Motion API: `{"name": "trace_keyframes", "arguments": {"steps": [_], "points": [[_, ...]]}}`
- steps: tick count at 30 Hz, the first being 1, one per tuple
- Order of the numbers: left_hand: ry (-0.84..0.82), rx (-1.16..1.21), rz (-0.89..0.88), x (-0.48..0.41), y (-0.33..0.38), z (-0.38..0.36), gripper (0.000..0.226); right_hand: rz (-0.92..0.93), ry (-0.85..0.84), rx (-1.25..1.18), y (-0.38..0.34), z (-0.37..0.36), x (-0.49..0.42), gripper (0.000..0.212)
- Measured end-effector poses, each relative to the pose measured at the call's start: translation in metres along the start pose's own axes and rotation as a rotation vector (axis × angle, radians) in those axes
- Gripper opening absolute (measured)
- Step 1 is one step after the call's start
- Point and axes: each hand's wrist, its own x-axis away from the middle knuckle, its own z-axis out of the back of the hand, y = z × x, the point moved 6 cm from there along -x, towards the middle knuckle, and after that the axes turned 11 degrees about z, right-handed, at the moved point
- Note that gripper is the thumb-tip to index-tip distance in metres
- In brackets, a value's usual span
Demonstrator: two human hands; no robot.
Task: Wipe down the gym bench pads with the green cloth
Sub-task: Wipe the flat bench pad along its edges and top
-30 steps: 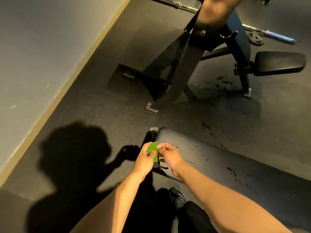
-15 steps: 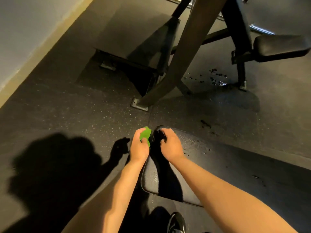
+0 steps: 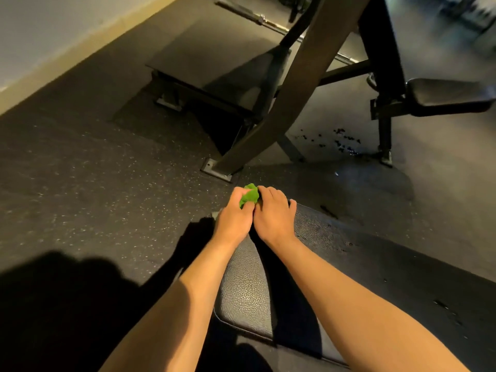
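Observation:
A small bunched green cloth (image 3: 250, 196) sits at the far end of the black bench pad (image 3: 249, 288) in front of me. My left hand (image 3: 234, 220) grips the cloth from the left. My right hand (image 3: 272, 214) lies beside it with its fingers curled onto the cloth's right side and its thumb resting on the pad. Both forearms stretch over the pad. Dark droplets speckle the pad to the right.
An angled steel frame (image 3: 284, 100) with a bolted foot plate (image 3: 216, 170) stands just beyond the pad. A second black seat pad (image 3: 448, 96) is at the upper right. A barbell (image 3: 257, 18) lies on the rubber floor; a wall runs along the upper left.
My right hand has come off the pad's end and joined my left hand on the cloth. Both hands now sit at the pad's far edge, and the view has moved closer.

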Motion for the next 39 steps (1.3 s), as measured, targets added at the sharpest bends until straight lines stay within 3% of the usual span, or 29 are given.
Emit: {"name": "trace_keyframes", "arguments": {"steps": [12, 16, 19, 26, 31, 35, 39], "points": [[0.059, -0.159, 0.006, 0.049, -0.020, 0.022, 0.010, 0.063, -0.077, 0.046, 0.004, 0.003, 0.025, 0.050], [0.035, -0.117, -0.020, 0.027, -0.012, 0.022, 0.022, 0.091, 0.059, 0.077, 0.006, 0.002, 0.035, 0.046], [-0.017, -0.050, -0.051, 0.008, 0.004, 0.007, 0.033, 0.084, 0.065, 0.066, 0.008, 0.001, 0.031, 0.046], [0.011, -0.119, -0.008, 0.016, -0.003, 0.006, 0.017, 0.040, -0.012, 0.062, 0.005, 0.002, 0.037, 0.047], [0.057, -0.183, 0.003, 0.052, -0.015, 0.014, 0.020, 0.045, -0.094, 0.083, -0.001, 0.007, 0.049, 0.047], [0.096, -0.236, 0.012, 0.082, -0.025, 0.020, 0.015, 0.154, -0.025, 0.104, -0.014, 0.018, 0.071, 0.042], [0.144, -0.274, -0.007, 0.100, -0.030, 0.022, 0.011, 0.185, -0.058, 0.080, -0.027, 0.016, 0.098, 0.042]]}}
